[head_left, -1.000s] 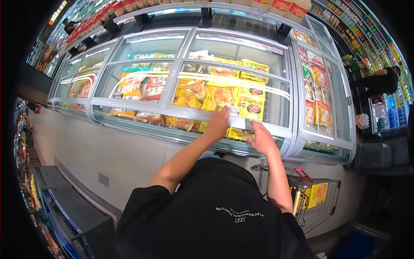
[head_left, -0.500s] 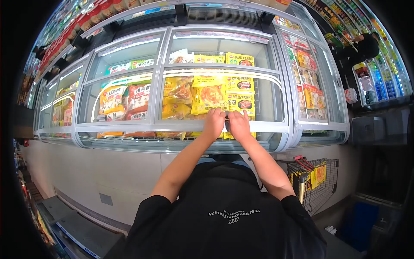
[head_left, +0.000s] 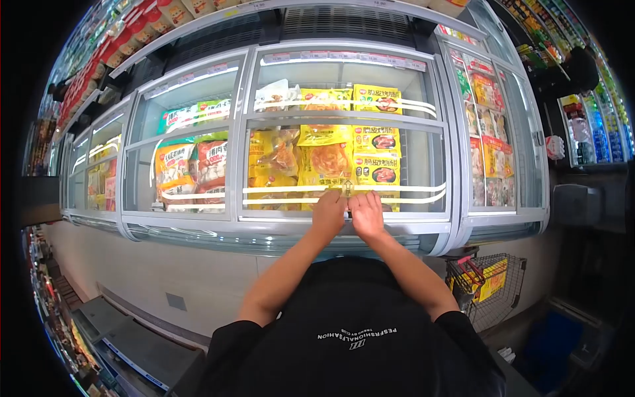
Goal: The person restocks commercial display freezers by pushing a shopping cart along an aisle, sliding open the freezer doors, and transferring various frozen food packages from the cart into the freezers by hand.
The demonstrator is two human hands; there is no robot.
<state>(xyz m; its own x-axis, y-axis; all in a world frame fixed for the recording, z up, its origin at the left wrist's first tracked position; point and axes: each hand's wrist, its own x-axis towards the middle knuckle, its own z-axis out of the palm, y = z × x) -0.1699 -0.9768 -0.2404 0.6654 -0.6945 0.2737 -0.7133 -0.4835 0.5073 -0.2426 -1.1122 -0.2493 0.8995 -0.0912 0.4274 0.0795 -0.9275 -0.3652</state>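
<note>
My left hand [head_left: 330, 212] and my right hand [head_left: 366, 213] are side by side at the front edge of a sliding glass freezer lid [head_left: 410, 218]. The fingers of both are curled over a small dark handle [head_left: 348, 214] between them, mostly hidden by the hands. Through the glass I see yellow frozen-food bags [head_left: 327, 162] and yellow sausage packs [head_left: 377, 142]. A whitish bag [head_left: 276, 94] lies behind them.
Dumpling-type bags [head_left: 175, 162] fill the compartment to the left, and a third freezer [head_left: 493, 126] adjoins on the right. At my right is a wire shopping cart [head_left: 506, 298] with a yellow package [head_left: 491, 279]. A person in dark clothes [head_left: 575, 73] is at the far right.
The lid's front edge has come toward me with both hands on it. The strip of bags earlier seen below that edge no longer shows. The camera view has shifted slightly too.
</note>
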